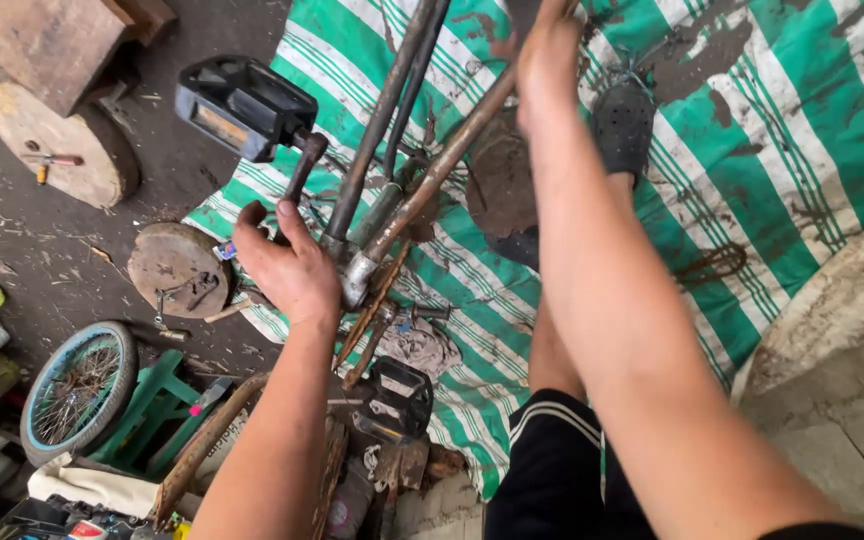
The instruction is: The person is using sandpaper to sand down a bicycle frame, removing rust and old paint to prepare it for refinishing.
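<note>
Down at 6 o'clock, closest to me, there's a black pedal (399,398) lying on the floor among rusty bits and rags, with a small spoked wheel (79,388) off at 8 o'clock next to a green stool (157,410). Moving up, my left hand (290,268) sits dead centre, fingers curled around the rusty crank arm (304,166), so that grip is closed on it. The crank arm runs up toward 11 o'clock to a second black pedal (242,105). Right beside the hand is the bike frame (422,190), its rusty tubes meeting at the bottom bracket and fanning toward 12 o'clock. Further up, my right hand (549,55) is wrapped on one of those tubes, though the fingertips are cut off at the edge, so I can't tell exactly how tight. Under it all lies a muddy green-and-white striped tarp (802,140), with round wooden blocks (62,145) at 10 o'clock.
</note>
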